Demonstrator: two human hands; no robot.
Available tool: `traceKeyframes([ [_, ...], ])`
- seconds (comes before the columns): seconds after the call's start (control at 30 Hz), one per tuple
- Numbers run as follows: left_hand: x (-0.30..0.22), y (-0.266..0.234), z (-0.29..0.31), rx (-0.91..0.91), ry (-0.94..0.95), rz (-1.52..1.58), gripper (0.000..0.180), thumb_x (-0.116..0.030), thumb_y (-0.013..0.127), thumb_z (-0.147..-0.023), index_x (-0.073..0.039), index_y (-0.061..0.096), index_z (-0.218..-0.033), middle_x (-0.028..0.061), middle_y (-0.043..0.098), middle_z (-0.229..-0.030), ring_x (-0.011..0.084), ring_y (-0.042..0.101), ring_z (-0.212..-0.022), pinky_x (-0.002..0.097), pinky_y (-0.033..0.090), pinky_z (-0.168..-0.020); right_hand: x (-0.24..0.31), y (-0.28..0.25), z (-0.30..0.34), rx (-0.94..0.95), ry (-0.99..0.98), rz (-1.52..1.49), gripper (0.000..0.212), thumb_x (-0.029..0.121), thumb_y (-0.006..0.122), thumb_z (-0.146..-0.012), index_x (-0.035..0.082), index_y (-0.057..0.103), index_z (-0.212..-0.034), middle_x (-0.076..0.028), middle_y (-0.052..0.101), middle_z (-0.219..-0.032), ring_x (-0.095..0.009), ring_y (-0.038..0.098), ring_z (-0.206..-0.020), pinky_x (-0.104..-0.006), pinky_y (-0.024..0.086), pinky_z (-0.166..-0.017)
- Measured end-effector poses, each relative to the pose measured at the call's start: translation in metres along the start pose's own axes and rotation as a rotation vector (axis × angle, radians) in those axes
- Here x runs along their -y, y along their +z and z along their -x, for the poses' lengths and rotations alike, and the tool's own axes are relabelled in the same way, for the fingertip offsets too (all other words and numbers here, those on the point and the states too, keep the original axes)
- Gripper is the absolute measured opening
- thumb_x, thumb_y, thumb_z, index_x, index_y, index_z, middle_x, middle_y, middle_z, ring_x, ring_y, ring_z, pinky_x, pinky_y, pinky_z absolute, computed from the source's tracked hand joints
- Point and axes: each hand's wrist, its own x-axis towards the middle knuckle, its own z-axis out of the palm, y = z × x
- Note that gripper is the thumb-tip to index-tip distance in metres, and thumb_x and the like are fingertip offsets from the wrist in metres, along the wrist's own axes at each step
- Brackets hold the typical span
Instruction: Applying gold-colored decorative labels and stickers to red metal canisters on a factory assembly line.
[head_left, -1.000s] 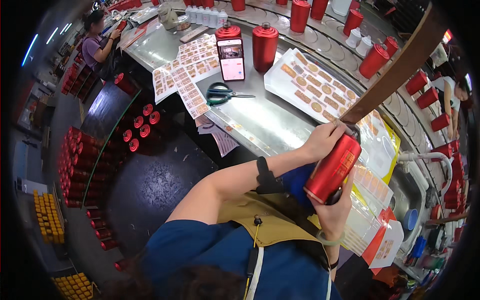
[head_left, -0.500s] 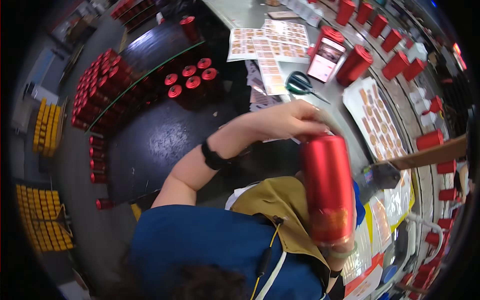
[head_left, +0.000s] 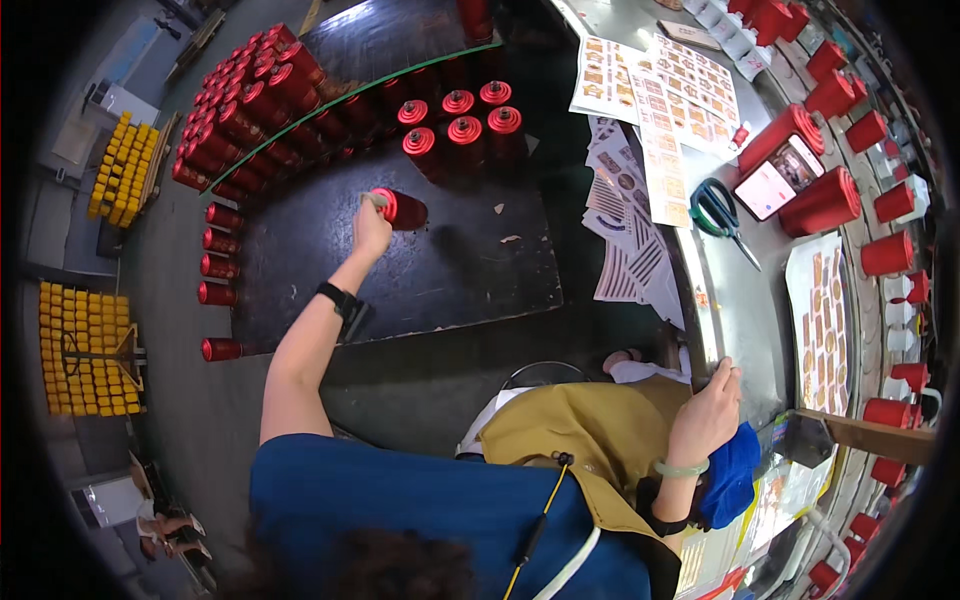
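Observation:
Out at arm's length, my left hand [head_left: 372,232] is closed on the top end of a shiny red metal canister [head_left: 408,211], which appears tilted at the black tabletop [head_left: 320,285]. Whether its base touches the surface I cannot tell. Just behind it stand several similar red canisters [head_left: 464,131] with small knobs on their tops. My right hand [head_left: 706,412] rests on the edge of the metal worktable [head_left: 715,300], fingers stretched out and holding nothing. A blue cloth [head_left: 732,478] lies beside that wrist.
Many red canisters [head_left: 262,105] crowd behind a green strip [head_left: 345,100]. Sticker sheets [head_left: 665,165], scissors [head_left: 722,215] and a phone [head_left: 780,177] lie on the metal table. More red pieces line the conveyor [head_left: 880,255] at right. Yellow stacks [head_left: 92,350] stand at far left.
The red canister has gone from in front of my body to the black table at left, in my left hand. My right hand has let go and moved to the metal table's edge. My view has shifted.

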Motion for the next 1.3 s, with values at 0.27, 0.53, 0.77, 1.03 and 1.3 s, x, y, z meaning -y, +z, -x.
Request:
traceKeyframes([
  [0.27,0.069,0.035,-0.152,-0.048,0.092,0.021,0.046,0.013,0.054,-0.075,0.002,0.061,-0.119,0.0288,0.065,-0.122,0.0436,0.062,-0.121,0.0463,0.049,-0.104,-0.004,0.013,0.008,-0.116,-0.037,0.026,0.053,-0.008,0.057,-0.087,-0.004,0.054,-0.139,-0.026,0.059,-0.14,-0.042,0.062,-0.12,-0.046,0.052,-0.096],
  [0.53,0.086,0.063,-0.232,0.017,0.047,-0.229,0.065,0.002,0.074,-0.068,0.007,0.053,-0.129,0.028,0.061,-0.129,0.0391,0.056,-0.132,0.0421,0.048,-0.107,0.003,0.012,0.004,-0.129,-0.062,-0.035,0.064,-0.011,0.059,-0.08,-0.004,0.052,-0.143,-0.028,0.057,-0.142,-0.043,0.06,-0.123,-0.0473,0.049,-0.098],
  [0.77,0.064,0.083,-0.257,0.124,-0.07,-0.217,0.058,0.005,0.068,-0.069,0.006,0.056,-0.126,0.0286,0.064,-0.124,0.0416,0.061,-0.126,0.0419,0.049,-0.106,0.011,0.007,0.003,-0.097,-0.015,0.007,0.062,-0.005,0.066,-0.083,-0.004,0.051,-0.143,-0.029,0.059,-0.139,-0.044,0.06,-0.124,-0.0476,0.049,-0.1],
  [1.03,0.083,0.088,-0.281,0.038,0.137,-0.21,0.04,0.005,0.064,-0.074,0.002,0.066,-0.114,0.0269,0.068,-0.119,0.0432,0.062,-0.121,0.0445,0.051,-0.102,0.01,0.007,0.0,-0.108,-0.045,0.021,0.056,-0.002,0.065,-0.086,-0.005,0.053,-0.141,-0.029,0.061,-0.135,-0.044,0.061,-0.122,-0.0475,0.051,-0.097],
  [1.3,0.094,0.077,-0.308,0.299,0.696,-0.117,0.03,-0.018,0.073,-0.075,-0.002,0.066,-0.098,0.0259,0.067,-0.097,0.0485,0.063,-0.097,0.0559,0.05,-0.086,0.005,0.003,-0.006,-0.109,-0.095,0.003,0.05,0.001,0.057,-0.084,-0.013,0.055,-0.132,-0.031,0.062,-0.131,-0.039,0.066,-0.109,-0.0419,0.054,-0.087],
])
